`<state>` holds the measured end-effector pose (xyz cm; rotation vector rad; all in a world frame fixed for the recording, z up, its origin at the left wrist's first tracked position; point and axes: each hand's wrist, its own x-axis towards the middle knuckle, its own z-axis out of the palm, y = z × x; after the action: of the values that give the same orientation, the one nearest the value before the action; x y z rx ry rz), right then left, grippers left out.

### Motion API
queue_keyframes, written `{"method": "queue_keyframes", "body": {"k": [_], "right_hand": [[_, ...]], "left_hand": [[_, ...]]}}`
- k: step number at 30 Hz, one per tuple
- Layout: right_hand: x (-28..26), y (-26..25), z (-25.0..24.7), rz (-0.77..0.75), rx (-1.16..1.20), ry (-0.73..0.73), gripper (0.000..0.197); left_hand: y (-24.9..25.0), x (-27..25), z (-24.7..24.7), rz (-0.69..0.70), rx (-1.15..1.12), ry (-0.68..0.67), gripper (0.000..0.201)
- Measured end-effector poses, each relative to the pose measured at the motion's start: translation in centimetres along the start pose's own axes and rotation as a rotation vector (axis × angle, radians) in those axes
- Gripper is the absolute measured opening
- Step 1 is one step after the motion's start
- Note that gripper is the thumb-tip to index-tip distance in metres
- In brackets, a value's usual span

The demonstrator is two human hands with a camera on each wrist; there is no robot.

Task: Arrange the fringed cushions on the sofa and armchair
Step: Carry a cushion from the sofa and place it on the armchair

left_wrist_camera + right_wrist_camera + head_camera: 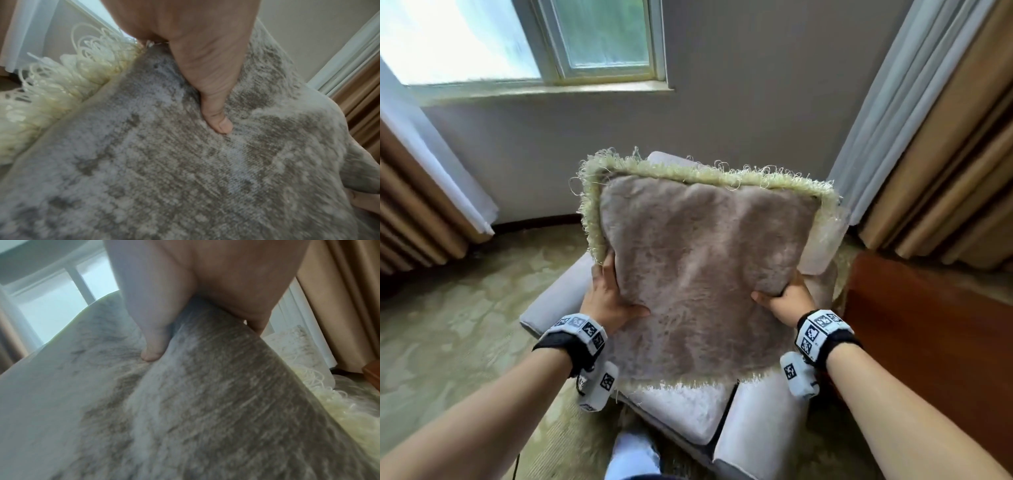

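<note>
Soft daylight enters the window [592,37], overexposed at left; wrist views blurred.

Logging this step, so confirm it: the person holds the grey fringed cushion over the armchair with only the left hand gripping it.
Not quite. Both hands grip the fringed cushion: the head view shows the left hand on one side edge and the right hand on the other. The rest stands: the cushion is grey and held over the armchair.

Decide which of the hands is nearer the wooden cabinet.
Right. The right hand grips the cushion edge beside the wooden cabinet; the left hand grips the far edge.
</note>
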<state>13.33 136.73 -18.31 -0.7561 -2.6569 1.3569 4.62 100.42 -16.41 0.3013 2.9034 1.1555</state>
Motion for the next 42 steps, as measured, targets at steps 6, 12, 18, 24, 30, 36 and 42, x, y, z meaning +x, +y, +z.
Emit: {"method": "queue_keyframes", "body": {"k": [6,12,18,24,30,36,42], "right_hand": [[9.1,-0.5,3.0,0.175,-0.093,0.074,0.110],[15.9,-0.1,5.5,0.355,-0.111,0.170,0.121],[20.8,2.0,9.0,0.469,-0.140,0.199,0.103],[26.0,8.7,15.4,0.630,-0.136,0.082,0.123],[28.5,12.3,21.1,0.735,-0.276,-0.082,0.072],[27.7,15.3,24.6,0.729,-0.274,0.005,0.103],[27.2,13.0,21.9,0.725,-0.249,0.080,0.123]], "left_hand": [[-3.4,14.4,4.4,0.098,-0.074,-0.140,0.148],[-5.3,26.9,8.6,0.188,-0.069,-0.291,0.149],[-8.1,34.5,14.2,0.266,-0.051,-0.381,0.153],[-14.2,39.1,21.4,0.201,-0.044,-0.429,0.156],[-21.8,39.8,28.2,0.151,0.045,-0.436,0.150],[-23.7,40.4,31.2,0.107,0.105,-0.371,0.113],[-22.6,41.9,29.6,0.185,0.191,-0.404,0.120]]}}
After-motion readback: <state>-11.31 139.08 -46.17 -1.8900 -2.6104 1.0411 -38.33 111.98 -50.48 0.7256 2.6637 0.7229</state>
